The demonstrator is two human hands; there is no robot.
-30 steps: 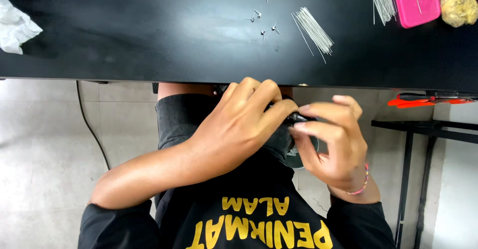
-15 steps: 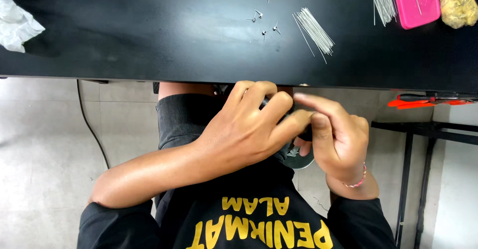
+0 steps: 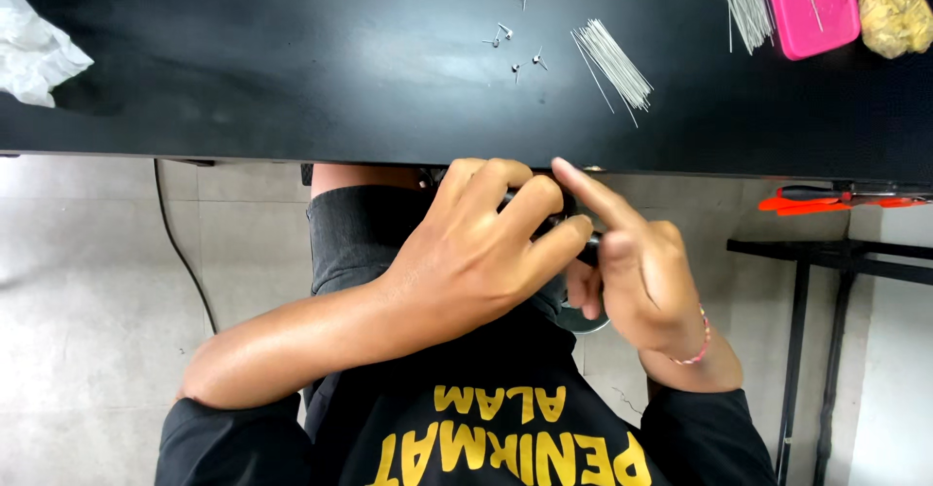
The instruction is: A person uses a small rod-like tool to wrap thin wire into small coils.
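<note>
Hands (image 3: 544, 253) grip sm. dark object (image 3: 559, 224).

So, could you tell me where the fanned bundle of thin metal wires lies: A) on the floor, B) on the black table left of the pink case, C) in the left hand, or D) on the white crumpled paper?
B: the wire bundle lies on the black table, left of the pink case.

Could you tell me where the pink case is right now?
The pink case lies at the table's far right, between a wire bundle and a yellow bag.
</note>
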